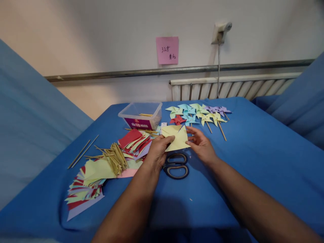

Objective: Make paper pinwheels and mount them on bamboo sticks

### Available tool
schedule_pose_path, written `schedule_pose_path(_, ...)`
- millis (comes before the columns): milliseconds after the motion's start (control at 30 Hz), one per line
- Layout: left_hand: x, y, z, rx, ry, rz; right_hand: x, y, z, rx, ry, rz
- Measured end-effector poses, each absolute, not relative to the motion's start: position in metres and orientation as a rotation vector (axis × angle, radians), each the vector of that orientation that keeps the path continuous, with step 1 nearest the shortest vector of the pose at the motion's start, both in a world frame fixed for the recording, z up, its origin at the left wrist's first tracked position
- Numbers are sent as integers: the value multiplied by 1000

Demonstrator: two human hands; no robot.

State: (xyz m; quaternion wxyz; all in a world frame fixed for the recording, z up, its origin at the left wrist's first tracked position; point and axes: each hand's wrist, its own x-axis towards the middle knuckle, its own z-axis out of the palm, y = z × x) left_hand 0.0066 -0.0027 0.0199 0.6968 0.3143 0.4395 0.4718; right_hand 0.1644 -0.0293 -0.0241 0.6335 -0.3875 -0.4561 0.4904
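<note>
Both hands hold a yellow paper square (177,137) with cut, folded corners above the blue table (253,158). My left hand (158,150) pinches its left edge, fingers closed on the paper. At the right edge my right hand (201,145) grips it with thumb and fingertips. Black-handled scissors (176,166) lie on the cloth just below the paper, between my wrists. A row of finished paper pinwheels (199,116) on sticks lies beyond the paper.
Stacks of coloured paper squares (87,184) and a bundle of thin wooden sticks (117,158) lie to the left. A clear plastic box (141,116) stands behind them. Two loose sticks (82,152) lie at the far left. A radiator (235,86) and a pink note (167,50) are on the wall.
</note>
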Motion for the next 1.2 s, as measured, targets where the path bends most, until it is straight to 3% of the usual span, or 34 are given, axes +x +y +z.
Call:
schedule_pose_path(833, 12, -7, 9, 849, 1013, 974, 180, -35, -17, -899, -1507, 1163)
schedule_pose_path(1200, 13, -7, 5, 899, 1036, 1028, 168, -34, -29, -1000, -1227, 1195)
